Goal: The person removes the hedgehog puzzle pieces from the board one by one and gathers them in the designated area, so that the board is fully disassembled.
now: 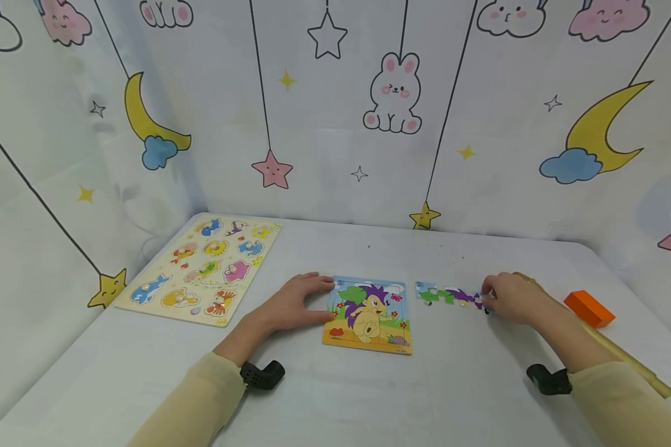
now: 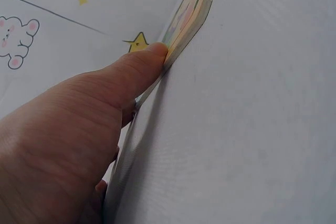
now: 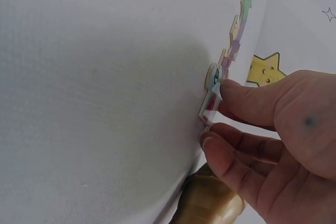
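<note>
A square hedgehog jigsaw puzzle [image 1: 367, 315] lies flat on the table. My left hand [image 1: 296, 302] touches its left edge with spread fingers; in the left wrist view the thumb [image 2: 139, 69] lies extended against the board's edge. To the right of the board, several joined puzzle pieces [image 1: 444, 294] in green and purple form a short row. My right hand [image 1: 511, 298] is at the row's right end, pinching a puzzle piece [image 3: 211, 102] between thumb and fingers. Part of that piece is covered by the fingers.
A cream board [image 1: 201, 267] with colourful animal shapes lies at the back left. An orange block [image 1: 589, 308] sits right of my right hand. Under the right forearm runs a long tan stick [image 1: 629, 357]. A patterned curtain [image 1: 324, 124] stands behind the white table [image 1: 458, 385].
</note>
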`<state>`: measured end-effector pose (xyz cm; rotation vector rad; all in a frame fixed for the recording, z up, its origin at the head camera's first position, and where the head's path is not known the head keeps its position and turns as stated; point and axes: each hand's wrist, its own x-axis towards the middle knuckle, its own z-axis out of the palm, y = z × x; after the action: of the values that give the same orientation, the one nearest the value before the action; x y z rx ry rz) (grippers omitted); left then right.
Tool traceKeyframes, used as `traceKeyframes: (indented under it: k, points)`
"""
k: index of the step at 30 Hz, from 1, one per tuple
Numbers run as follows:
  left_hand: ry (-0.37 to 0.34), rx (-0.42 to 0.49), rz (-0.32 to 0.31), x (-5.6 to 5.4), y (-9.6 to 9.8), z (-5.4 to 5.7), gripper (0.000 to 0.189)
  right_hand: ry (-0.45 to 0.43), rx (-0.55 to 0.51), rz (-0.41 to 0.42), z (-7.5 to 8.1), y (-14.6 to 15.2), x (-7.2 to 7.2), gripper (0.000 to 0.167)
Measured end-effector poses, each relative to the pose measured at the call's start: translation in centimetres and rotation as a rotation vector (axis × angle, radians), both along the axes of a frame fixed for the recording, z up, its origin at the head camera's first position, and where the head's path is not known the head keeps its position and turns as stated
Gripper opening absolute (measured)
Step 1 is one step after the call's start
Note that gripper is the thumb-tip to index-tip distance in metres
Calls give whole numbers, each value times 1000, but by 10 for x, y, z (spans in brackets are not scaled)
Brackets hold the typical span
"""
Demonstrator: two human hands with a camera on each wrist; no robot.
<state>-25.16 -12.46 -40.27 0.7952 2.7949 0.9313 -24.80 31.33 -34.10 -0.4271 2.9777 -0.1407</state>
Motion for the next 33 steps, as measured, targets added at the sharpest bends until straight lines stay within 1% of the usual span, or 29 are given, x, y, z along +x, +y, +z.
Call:
traceKeyframes:
  k: [3, 6, 10, 17, 22, 26, 29, 33]
  points:
    - [1, 2, -1, 0, 0, 0, 65, -14, 3, -14, 0, -1, 0, 21]
    - [2, 1, 0, -1, 0, -1, 65, -18, -17, -21, 0, -1, -1, 24]
    - [7, 2, 0, -1, 0, -2, 65, -28, -90, -27, 4, -3, -2, 28]
    - [-1, 1, 5, -1, 0, -1, 65, -8, -214, 5, 14, -17, -2, 35]
    - [1, -2, 3, -1, 0, 0, 65, -26, -308, -3, 17, -36, -1, 39]
    - [0, -1, 4, 0, 0, 0, 65, 6, -351, 20, 16, -57, -2, 37]
    - [-1, 4, 0, 0, 0, 0, 64, 11, -385, 33, 15, -75, -4, 36]
    - [3, 11, -12, 0, 0, 1, 64, -12, -445, 37, 13, -100, -6, 37]
